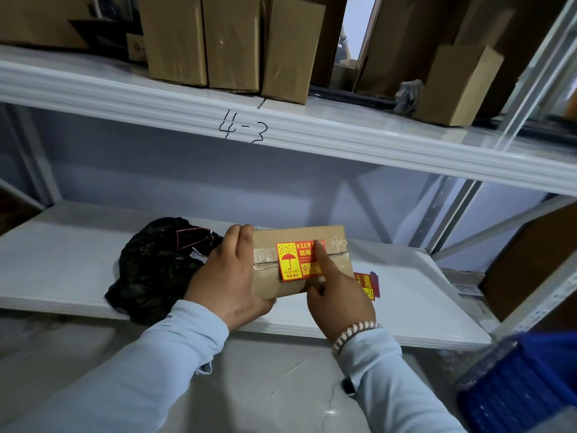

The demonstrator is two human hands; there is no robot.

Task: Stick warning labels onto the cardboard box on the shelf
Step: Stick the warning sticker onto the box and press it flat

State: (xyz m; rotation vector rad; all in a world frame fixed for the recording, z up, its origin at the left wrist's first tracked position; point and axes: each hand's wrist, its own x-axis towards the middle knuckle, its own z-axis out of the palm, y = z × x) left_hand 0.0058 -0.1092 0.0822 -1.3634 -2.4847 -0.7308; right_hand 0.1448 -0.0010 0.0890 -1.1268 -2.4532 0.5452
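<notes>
A small taped cardboard box (338,260) rests on the lower white shelf (78,264). A red and yellow "KEEP DRY" warning label (293,260) lies on its top face. My left hand (228,276) grips the box's left end, fingers curled over the far edge and thumb under the near side. My right hand (337,292) presses the label with its straight index finger, the other fingers curled. More red and yellow labels (368,284) lie on the shelf just right of the box, partly hidden by my right hand.
A crumpled black plastic bag (156,267) lies on the shelf left of the box. The upper shelf (281,132), marked "4-3", carries several upright cardboard boxes (234,42). A blue crate (524,389) sits at lower right beside the metal upright (456,210).
</notes>
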